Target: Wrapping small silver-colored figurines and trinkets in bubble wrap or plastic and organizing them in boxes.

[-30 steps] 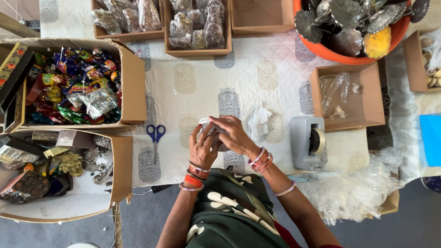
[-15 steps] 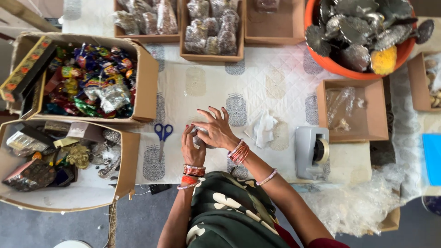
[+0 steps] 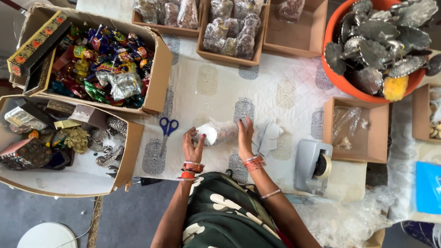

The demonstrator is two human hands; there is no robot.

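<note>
A small bundle wrapped in clear plastic (image 3: 218,133), with something silvery inside, lies on its side on the white quilted cloth (image 3: 275,92). My left hand (image 3: 192,146) cups the bundle's left end. My right hand (image 3: 245,136) presses flat against its right end, fingers straight. Both wrists wear red and orange bangles. Loose white wrapping scraps (image 3: 268,138) lie just right of my right hand.
Blue-handled scissors (image 3: 166,131) lie left of my hands. A grey tape dispenser (image 3: 313,166) stands at the right. Cardboard boxes hold bright sweets (image 3: 103,64), trinkets (image 3: 59,142) and wrapped packets (image 3: 232,32). An orange tub (image 3: 340,80) holds silver leaf-shaped pieces. Crumpled plastic (image 3: 349,220) lies at lower right.
The bundle has been turned down onto its side, and my hands have spread apart to its two ends. The camera view has shifted a little.
</note>
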